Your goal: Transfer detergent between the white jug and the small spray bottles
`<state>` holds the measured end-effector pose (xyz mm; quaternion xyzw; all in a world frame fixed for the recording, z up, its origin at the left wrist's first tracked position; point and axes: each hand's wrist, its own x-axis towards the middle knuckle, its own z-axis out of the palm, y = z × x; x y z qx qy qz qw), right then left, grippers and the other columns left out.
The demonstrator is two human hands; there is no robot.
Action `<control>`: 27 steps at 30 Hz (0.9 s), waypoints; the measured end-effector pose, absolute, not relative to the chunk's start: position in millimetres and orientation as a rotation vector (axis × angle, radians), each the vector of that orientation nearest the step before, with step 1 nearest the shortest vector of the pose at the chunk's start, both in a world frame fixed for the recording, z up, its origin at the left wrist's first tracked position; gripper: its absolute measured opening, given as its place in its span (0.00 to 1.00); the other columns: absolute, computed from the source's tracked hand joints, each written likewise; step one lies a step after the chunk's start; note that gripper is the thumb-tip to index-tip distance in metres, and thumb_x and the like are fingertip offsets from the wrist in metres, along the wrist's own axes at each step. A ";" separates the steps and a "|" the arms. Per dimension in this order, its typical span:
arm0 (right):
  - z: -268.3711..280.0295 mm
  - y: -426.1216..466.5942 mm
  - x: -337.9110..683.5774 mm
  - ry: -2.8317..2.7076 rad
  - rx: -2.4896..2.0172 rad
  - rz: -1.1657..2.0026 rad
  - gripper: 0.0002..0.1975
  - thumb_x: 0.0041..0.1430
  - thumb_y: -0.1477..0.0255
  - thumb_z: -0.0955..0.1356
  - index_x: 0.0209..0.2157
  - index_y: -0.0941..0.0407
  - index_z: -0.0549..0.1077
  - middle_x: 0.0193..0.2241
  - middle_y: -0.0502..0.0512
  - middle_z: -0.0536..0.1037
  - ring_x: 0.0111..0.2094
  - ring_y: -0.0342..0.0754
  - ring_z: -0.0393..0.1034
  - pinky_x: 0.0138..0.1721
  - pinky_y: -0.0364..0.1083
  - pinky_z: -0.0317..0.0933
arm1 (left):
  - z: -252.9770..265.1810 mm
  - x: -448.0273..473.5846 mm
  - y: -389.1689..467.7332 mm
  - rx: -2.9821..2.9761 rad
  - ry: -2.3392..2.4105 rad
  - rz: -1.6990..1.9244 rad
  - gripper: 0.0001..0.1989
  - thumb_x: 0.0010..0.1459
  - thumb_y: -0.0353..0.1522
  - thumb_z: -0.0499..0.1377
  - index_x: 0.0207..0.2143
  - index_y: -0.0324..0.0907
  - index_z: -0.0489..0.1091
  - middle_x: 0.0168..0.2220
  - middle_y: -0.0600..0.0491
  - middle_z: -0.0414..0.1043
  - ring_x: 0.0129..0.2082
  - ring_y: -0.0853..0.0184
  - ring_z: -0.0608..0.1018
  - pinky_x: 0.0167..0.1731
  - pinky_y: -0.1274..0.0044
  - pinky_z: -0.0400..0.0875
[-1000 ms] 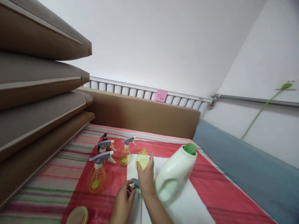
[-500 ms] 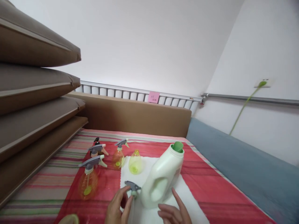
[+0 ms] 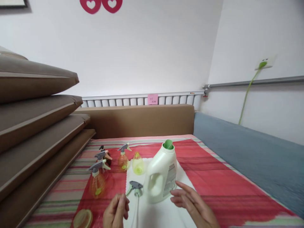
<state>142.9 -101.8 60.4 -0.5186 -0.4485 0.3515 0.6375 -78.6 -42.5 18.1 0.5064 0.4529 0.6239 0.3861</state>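
A large white detergent jug with a green pouring spout stands upright on a white cloth. My right hand is just right of the jug, fingers stretched out and holding nothing. To the left, my left hand is loosely curled, thumb against the fingers, and I see nothing in it. Beside its fingertips lies a grey and green spray head with a long thin tube. Behind this is a yellow clear bottle without a spray head.
Left of the cloth stand an orange spray bottle, another orange spray bottle and darker ones behind. A round yellowish lid or dish sits at the front left. Stacked brown cushions border the left side, a blue padded edge the right.
My left hand has drawn away from the spray head, which now lies turned the other way. The jug has gone from tilted to upright. My view has tipped up, showing more wall.
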 end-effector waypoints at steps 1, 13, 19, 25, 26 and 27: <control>64.5 -102.9 148.0 -1.057 -1.186 0.791 0.22 0.54 0.53 0.64 0.43 0.53 0.72 0.35 0.58 0.79 0.35 0.53 0.74 0.39 0.49 0.68 | 31.9 -78.5 -46.9 1.323 1.150 1.578 0.22 0.53 0.48 0.54 0.17 0.42 0.65 0.16 0.57 0.61 0.17 0.71 0.64 0.19 0.79 0.59; 88.8 -90.9 172.8 -1.175 -1.244 0.888 0.36 0.54 0.43 0.52 0.12 0.55 0.68 0.19 0.57 0.74 0.26 0.49 0.70 0.30 0.45 0.62 | 62.9 -52.9 -45.8 1.387 1.263 1.165 0.37 0.56 0.55 0.37 0.08 0.41 0.60 0.09 0.54 0.56 0.12 0.72 0.60 0.18 0.78 0.50; 50.3 -68.4 176.3 -0.901 -1.488 1.110 0.40 0.47 0.37 0.48 0.03 0.55 0.57 0.08 0.51 0.62 0.12 0.45 0.65 0.20 0.44 0.59 | 35.3 -61.2 -37.0 1.356 1.330 1.036 0.40 0.51 0.60 0.34 0.05 0.42 0.58 0.05 0.54 0.53 0.08 0.73 0.56 0.16 0.78 0.46; 48.0 -71.8 169.1 -0.996 -1.470 1.100 0.39 0.52 0.41 0.47 0.04 0.54 0.56 0.08 0.49 0.60 0.15 0.44 0.67 0.26 0.44 0.61 | 40.2 -69.1 -43.7 1.300 1.393 1.058 0.39 0.48 0.61 0.35 0.04 0.42 0.57 0.05 0.53 0.54 0.08 0.73 0.58 0.14 0.78 0.47; 44.6 -69.2 166.9 -1.017 -1.492 1.112 0.39 0.53 0.42 0.47 0.03 0.54 0.57 0.08 0.50 0.60 0.15 0.45 0.67 0.26 0.45 0.61 | 40.8 -68.5 -44.6 1.302 1.401 1.072 0.39 0.49 0.61 0.35 0.04 0.43 0.57 0.05 0.53 0.54 0.08 0.73 0.57 0.15 0.78 0.47; 39.5 -65.9 164.2 -1.030 -1.529 1.129 0.39 0.53 0.42 0.48 0.03 0.54 0.57 0.07 0.51 0.60 0.14 0.45 0.66 0.25 0.45 0.61 | 40.7 -67.5 -45.3 1.311 1.394 1.084 0.39 0.50 0.60 0.35 0.04 0.43 0.57 0.05 0.53 0.54 0.08 0.73 0.57 0.15 0.78 0.48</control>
